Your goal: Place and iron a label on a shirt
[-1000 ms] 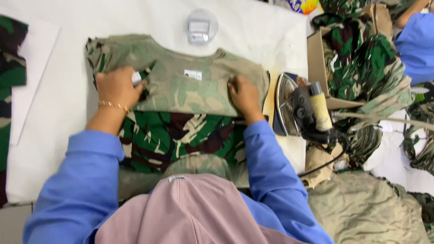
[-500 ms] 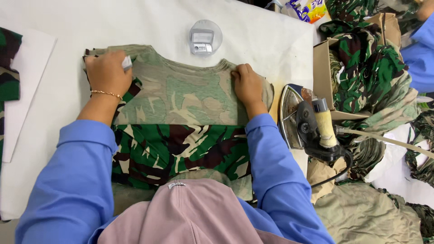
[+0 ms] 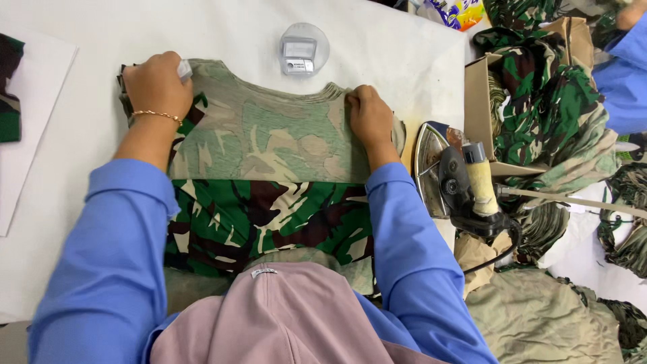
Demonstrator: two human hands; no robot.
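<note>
Bare white worktop across upper left and top centre of frame; round clear container at top centre; upended iron and cardboard box blocking right side.

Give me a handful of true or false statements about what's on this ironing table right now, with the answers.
1. Both hands press on the camouflage shirt. True: the left hand is at one upper corner and the right hand is at the other.
2. The right hand holds the iron. False: the iron stands apart, at the table's right edge.
3. A gold bracelet is on the left wrist. True.
4. The clear round container sits on top of the shirt. False: it sits on the white table beyond the collar.
5. The shirt's upper part shows the paler inside of the fabric. True.
6. The cardboard box lies left of the shirt. False: it is to the right, behind the iron.
</note>
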